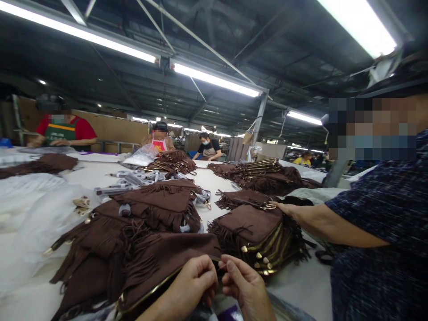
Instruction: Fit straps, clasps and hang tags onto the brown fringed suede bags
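Note:
My left hand point(200, 278) is closed at the bottom middle, in front of a brown fringed bag point(177, 252) with a gold zipper. Close beside it, my right hand point(242, 283) has its thumb and forefinger pinched together near the bag's zipper end. What the two hands hold between them is too small to make out. Under my hands lies something purple point(230, 313), partly hidden. More brown fringed bags point(96, 240) lie to the left, and a stack of them with gold zippers point(254, 223) stands just beyond my right hand.
A person in a dark patterned shirt point(377, 214) stands close at the right, a hand on the bags there. Clear plastic point(36, 227) covers the white table's point(30, 290) left side. Wrapped straps point(133, 178) and further bag piles point(267, 171) lie beyond. Several people work in the background.

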The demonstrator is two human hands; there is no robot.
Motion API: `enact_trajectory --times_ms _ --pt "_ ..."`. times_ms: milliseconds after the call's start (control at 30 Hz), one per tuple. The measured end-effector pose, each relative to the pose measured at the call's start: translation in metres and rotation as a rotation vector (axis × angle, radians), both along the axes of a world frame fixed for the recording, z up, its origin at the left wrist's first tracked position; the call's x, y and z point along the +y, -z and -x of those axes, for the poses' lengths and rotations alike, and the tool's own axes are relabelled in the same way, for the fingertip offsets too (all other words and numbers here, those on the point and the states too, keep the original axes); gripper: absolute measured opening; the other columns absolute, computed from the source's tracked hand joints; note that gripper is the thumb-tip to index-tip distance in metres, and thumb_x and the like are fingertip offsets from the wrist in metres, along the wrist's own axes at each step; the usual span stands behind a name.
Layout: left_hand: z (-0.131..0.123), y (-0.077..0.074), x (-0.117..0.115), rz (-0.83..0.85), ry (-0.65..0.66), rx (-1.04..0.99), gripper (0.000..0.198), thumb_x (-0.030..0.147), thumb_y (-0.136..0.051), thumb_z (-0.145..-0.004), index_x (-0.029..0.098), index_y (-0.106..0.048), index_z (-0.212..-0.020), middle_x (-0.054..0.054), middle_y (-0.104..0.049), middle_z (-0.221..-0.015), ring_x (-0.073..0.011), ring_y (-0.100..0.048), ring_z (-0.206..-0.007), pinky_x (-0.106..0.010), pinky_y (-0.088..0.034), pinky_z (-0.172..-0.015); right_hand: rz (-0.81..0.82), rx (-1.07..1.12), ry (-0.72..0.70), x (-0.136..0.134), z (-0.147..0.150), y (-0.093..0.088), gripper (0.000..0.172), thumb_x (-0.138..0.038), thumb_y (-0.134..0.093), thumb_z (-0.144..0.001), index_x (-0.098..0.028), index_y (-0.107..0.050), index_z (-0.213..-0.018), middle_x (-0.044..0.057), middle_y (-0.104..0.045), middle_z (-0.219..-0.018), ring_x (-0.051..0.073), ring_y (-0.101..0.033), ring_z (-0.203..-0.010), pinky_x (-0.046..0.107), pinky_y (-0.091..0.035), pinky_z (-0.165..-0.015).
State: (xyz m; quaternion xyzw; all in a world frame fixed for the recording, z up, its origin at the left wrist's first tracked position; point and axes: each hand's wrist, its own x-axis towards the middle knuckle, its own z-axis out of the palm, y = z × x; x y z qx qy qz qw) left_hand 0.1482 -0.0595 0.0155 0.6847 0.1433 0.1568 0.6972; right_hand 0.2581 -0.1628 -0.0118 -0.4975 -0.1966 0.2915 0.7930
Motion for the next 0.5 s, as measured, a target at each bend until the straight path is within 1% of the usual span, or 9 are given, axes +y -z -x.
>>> enact_trajectory --times_ms 67,200,267,333,367,433,500 --pt "-0.001 0.001 -0.001 0.007 -0.002 0.003 0.027 0.044 -0.056 -0.070 0.020 -0.045 -0.068 0.005 -0.051 -0.053 -0.0084 -0.045 -0.045 -0.021 -0.038 -0.045 0.001 -0.009 -0.003 0.002 0.002 0.000 0.047 -0.049 -0.092 -0.054 -0.016 -0.077 -0.084 0.006 -0.075 -0.078 0.012 -0.065 -0.055 0.018 -0.056 -0.046" --pt "0.000 -0.002 -0.002 0.007 -0.009 -0.007 0.030 0.047 -0.058 -0.070 0.020 -0.044 -0.068 0.005 -0.050 -0.052 -0.0084 -0.046 -0.044 -0.021 -0.038 -0.044 -0.008 0.025 -0.054 0.006 0.002 0.003 0.045 -0.048 -0.092 -0.055 -0.015 -0.076 -0.081 0.005 -0.074 -0.073 0.014 -0.068 -0.057 0.020 -0.057 -0.049" --pt "0.002 -0.006 -0.001 0.023 -0.027 -0.026 0.031 0.048 -0.059 -0.071 0.019 -0.046 -0.069 0.002 -0.057 -0.061 -0.0096 -0.051 -0.048 -0.020 -0.038 -0.043 -0.048 0.046 -0.065 0.006 0.001 0.005 0.045 -0.048 -0.092 -0.056 -0.015 -0.076 -0.083 0.004 -0.072 -0.069 0.013 -0.067 -0.057 0.020 -0.057 -0.050" --pt "0.004 -0.011 0.001 0.072 -0.050 -0.052 0.031 0.047 -0.060 -0.072 0.018 -0.049 -0.072 -0.003 -0.064 -0.075 -0.0117 -0.058 -0.056 -0.018 -0.036 -0.042 -0.070 0.039 -0.075 0.003 -0.001 0.006 0.044 -0.048 -0.091 -0.058 -0.015 -0.076 -0.084 0.002 -0.070 -0.065 0.011 -0.064 -0.052 0.016 -0.053 -0.044" --pt "0.005 -0.013 0.002 0.102 -0.059 -0.059 0.031 0.047 -0.060 -0.072 0.018 -0.050 -0.073 -0.004 -0.065 -0.078 -0.0119 -0.059 -0.058 -0.017 -0.036 -0.041 -0.070 0.024 -0.085 0.001 -0.003 0.006 0.042 -0.048 -0.090 -0.060 -0.016 -0.076 -0.084 0.000 -0.068 -0.063 0.009 -0.061 -0.049 0.014 -0.048 -0.039" --pt "0.005 -0.015 0.003 0.122 -0.079 -0.055 0.029 0.044 -0.060 -0.072 0.017 -0.050 -0.074 -0.002 -0.064 -0.071 -0.0094 -0.057 -0.052 -0.016 -0.033 -0.040 -0.040 -0.028 -0.135 -0.005 -0.006 0.006 0.041 -0.050 -0.087 -0.064 -0.016 -0.076 -0.085 -0.001 -0.065 -0.059 0.007 -0.056 -0.043 0.012 -0.041 -0.033" --pt "0.004 -0.013 0.004 0.103 -0.091 -0.038 0.026 0.041 -0.060 -0.071 0.017 -0.051 -0.072 0.002 -0.059 -0.059 -0.0059 -0.049 -0.043 -0.015 -0.029 -0.039 0.019 -0.109 -0.218 -0.010 -0.009 0.006 0.042 -0.051 -0.084 -0.067 -0.015 -0.076 -0.087 -0.001 -0.065 -0.055 0.007 -0.055 -0.041 0.014 -0.043 -0.035"
